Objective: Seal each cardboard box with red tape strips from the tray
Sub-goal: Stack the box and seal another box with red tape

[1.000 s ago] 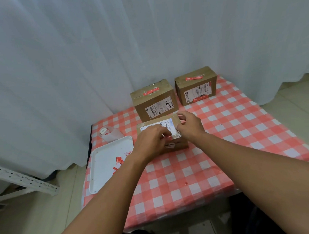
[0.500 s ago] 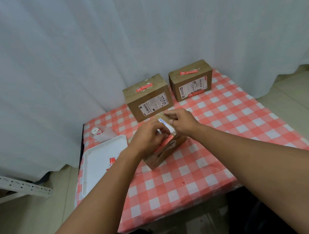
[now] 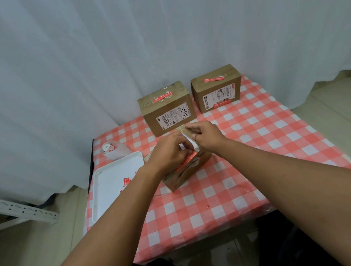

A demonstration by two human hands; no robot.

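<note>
A small cardboard box (image 3: 184, 172) stands tilted on the checked table, turned at an angle. A red tape strip (image 3: 187, 161) runs along its upper face. My left hand (image 3: 169, 151) lies over the box with curled fingers at the strip's upper end. My right hand (image 3: 206, 135) grips the box's far top edge. Two more cardboard boxes stand behind: the middle box (image 3: 167, 111) and the far right box (image 3: 217, 88), each with a red strip on top. A white tray (image 3: 106, 188) at the left holds red tape strips (image 3: 126, 182), partly hidden by my left forearm.
A white tape roll (image 3: 106, 147) in clear wrap lies behind the tray. The red-and-white checked cloth (image 3: 252, 159) covers the table. White curtain hangs close behind. A metal rack bar (image 3: 23, 212) sits on the floor at the left.
The small box went from lying flat with its label up to tilted and rotated, with a red strip now showing on its face. Both hands stayed on it.
</note>
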